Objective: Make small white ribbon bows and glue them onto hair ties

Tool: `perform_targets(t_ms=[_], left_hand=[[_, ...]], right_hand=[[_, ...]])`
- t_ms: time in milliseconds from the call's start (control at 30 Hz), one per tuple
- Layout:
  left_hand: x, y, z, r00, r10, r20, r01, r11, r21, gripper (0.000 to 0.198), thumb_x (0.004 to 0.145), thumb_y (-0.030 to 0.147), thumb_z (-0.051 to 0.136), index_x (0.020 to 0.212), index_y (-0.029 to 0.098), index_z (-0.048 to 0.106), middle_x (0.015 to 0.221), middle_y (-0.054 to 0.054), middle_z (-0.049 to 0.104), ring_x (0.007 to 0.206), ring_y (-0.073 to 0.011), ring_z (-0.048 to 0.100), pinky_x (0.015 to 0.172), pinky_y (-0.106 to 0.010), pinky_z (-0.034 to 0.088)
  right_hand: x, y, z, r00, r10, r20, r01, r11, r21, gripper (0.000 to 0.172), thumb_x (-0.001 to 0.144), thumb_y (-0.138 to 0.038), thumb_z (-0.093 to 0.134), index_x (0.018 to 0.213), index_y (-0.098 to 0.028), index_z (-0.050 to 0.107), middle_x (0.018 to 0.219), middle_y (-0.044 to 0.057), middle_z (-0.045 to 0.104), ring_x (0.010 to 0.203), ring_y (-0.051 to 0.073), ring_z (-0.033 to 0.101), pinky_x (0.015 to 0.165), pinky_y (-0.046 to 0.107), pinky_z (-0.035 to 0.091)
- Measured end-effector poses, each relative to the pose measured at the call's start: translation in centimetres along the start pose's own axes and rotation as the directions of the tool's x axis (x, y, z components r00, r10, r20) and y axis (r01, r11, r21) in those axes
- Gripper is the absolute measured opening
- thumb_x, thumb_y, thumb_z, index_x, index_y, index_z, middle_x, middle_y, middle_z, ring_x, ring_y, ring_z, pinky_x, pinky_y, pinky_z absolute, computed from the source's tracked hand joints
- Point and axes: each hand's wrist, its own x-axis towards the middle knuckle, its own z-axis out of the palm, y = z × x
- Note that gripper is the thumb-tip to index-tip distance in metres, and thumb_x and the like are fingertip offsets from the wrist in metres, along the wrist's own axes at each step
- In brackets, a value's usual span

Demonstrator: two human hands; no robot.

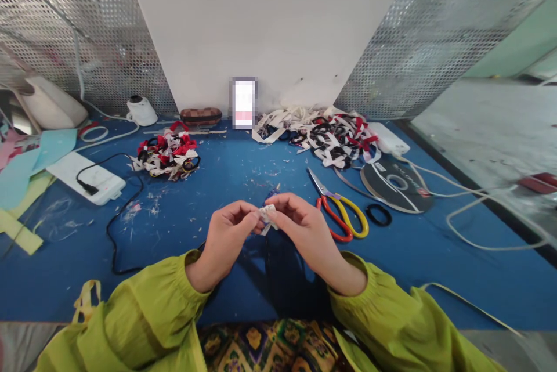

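Observation:
Both hands meet over the middle of the blue table (174,227). My left hand (230,231) pinches one side of a small white ribbon piece (268,214) between thumb and forefinger. On its other side, my right hand (307,231) holds the same ribbon in a pinch, and a short end hangs below the fingertips. Fingers cover much of it, so its full shape is hidden. Just behind the hands pokes up a blue tool with a pointed tip (275,190), perhaps a glue gun. Scissors (337,209) with red and yellow handles and a black hair tie (378,215) lie right of my right hand.
A pile of ribbon hair ties (167,154) sits left, with a larger heap of ribbons (337,137) at back right. Around them are a ribbon spool (395,186), a phone (243,103), a brown case (201,116), a white power strip (87,177) and loose cables.

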Motion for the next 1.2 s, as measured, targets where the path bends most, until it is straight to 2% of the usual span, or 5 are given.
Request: perform_targets(t_ms=[200,400,700,967,1200], left_hand=[[-0.1,-0.1,-0.1,0.999,0.053,0.011,-0.054,0.991,0.124,0.021,0.071,0.035,0.067,0.074,0.014,0.065,0.067,-0.002,0.065,0.06,-0.0115,0.056,0.058,-0.023,0.044],[-0.1,0.0,-0.1,0.996,0.087,0.012,-0.086,0.942,0.324,0.025,0.075,0.035,0.063,0.058,0.016,0.059,0.054,0.001,0.059,0.053,-0.0107,0.05,0.054,-0.022,0.04],[0.0,-0.3,0.1,0.993,0.039,0.114,-0.057,0.987,0.152,0.026,0.074,0.036,0.065,0.061,0.016,0.057,0.056,0.002,0.056,0.056,-0.0095,0.048,0.059,-0.022,0.041],[0.2,-0.6,0.0,0.993,-0.002,0.119,-0.017,0.988,0.156,0.029,0.073,0.042,0.067,0.065,0.014,0.063,0.06,0.0,0.059,0.058,-0.0105,0.05,0.057,-0.022,0.041],[0.2,-0.4,-0.1,0.998,0.033,0.055,-0.041,0.99,0.137,0.023,0.074,0.035,0.067,0.063,0.015,0.067,0.059,-0.001,0.064,0.056,-0.011,0.054,0.057,-0.023,0.044]], right_hand=[[0.0,-0.5,-0.2,0.999,-0.043,-0.021,0.04,0.99,-0.138,0.016,0.078,-0.031,0.062,0.068,-0.018,0.063,0.061,-0.001,0.059,0.057,0.012,0.05,0.056,0.025,0.042],[-0.1,-0.6,-0.1,0.996,-0.087,-0.034,0.078,0.975,-0.206,0.02,0.079,-0.032,0.059,0.065,-0.018,0.059,0.055,-0.003,0.052,0.051,0.009,0.042,0.049,0.023,0.036],[-0.1,0.3,0.3,0.992,-0.043,-0.119,0.029,0.993,-0.116,0.019,0.078,-0.034,0.06,0.068,-0.018,0.057,0.057,-0.003,0.05,0.052,0.009,0.04,0.047,0.022,0.034],[0.2,0.0,-0.1,0.996,-0.08,-0.044,0.07,0.976,-0.205,0.017,0.078,-0.029,0.062,0.065,-0.018,0.061,0.058,-0.002,0.057,0.055,0.011,0.048,0.053,0.023,0.04],[0.2,0.1,-0.2,0.996,-0.054,0.069,0.059,0.995,-0.077,0.01,0.078,-0.028,0.065,0.078,-0.018,0.068,0.072,0.001,0.068,0.066,0.014,0.061,0.063,0.027,0.049]])
